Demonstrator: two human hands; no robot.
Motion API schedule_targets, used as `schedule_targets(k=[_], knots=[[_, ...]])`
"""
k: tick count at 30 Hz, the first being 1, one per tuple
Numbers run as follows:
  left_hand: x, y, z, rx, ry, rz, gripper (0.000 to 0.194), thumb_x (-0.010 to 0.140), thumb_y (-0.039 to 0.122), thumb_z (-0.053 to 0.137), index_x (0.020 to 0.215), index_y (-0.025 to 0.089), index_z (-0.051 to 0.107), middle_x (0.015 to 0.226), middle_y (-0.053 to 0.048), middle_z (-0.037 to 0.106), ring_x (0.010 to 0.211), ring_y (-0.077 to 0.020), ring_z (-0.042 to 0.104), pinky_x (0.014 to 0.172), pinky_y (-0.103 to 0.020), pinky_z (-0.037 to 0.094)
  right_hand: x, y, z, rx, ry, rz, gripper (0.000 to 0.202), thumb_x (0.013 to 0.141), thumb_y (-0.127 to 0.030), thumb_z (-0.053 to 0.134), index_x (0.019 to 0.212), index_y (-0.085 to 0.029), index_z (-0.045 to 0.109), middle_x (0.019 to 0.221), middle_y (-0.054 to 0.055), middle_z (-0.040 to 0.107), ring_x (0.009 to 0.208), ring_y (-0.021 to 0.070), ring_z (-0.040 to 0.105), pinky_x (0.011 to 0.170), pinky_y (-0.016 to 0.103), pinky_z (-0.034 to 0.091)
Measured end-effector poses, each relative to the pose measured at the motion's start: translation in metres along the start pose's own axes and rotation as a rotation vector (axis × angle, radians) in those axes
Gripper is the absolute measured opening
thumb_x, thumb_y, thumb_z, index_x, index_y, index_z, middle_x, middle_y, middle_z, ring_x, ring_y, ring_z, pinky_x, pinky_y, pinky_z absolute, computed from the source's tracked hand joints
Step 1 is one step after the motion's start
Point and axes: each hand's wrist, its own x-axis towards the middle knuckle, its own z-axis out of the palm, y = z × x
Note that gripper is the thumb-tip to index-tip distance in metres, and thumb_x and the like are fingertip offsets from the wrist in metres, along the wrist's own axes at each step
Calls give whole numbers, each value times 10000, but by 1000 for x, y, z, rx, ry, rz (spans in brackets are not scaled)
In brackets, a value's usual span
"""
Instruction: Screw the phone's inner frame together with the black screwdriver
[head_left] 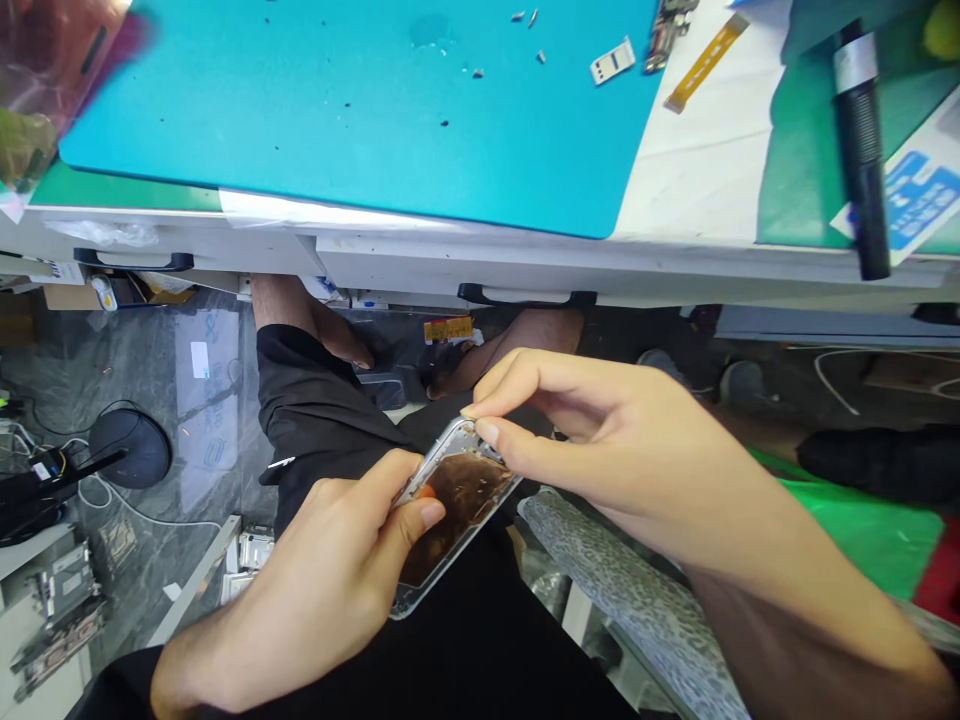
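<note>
Over my lap, my left hand (352, 560) grips the lower left side of a phone frame (465, 495), thumb laid across its dark brownish face. The frame has a silver edge and is tilted, its top end pointing up and right. At that top end, my right hand (592, 420) pinches the corner between thumb and forefinger. Whether a small part sits between those fingertips is hidden. An orange spot shows beside my left thumb.
A blue mat (360, 110) with small loose bits covers the bench. To its right lie a small metal tray (613, 62), a flex cable (705, 62) and a black cylindrical tool (862, 150) overhanging the edge. Drawer handles (525, 297) jut out below. Phone parts (64, 600) stand lower left.
</note>
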Motion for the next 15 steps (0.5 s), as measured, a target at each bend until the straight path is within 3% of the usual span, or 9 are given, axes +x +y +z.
schedule_targets(k=[15], knots=[[-1, 1, -3, -31, 2, -7, 213, 1146, 390, 458, 1034, 270, 594, 745, 90, 534, 649, -101, 497, 615, -250, 361, -4, -4, 0, -93, 27, -9, 183, 894, -363, 757, 756, -249, 721, 838, 3, 743, 783, 184, 674, 702, 300, 506]])
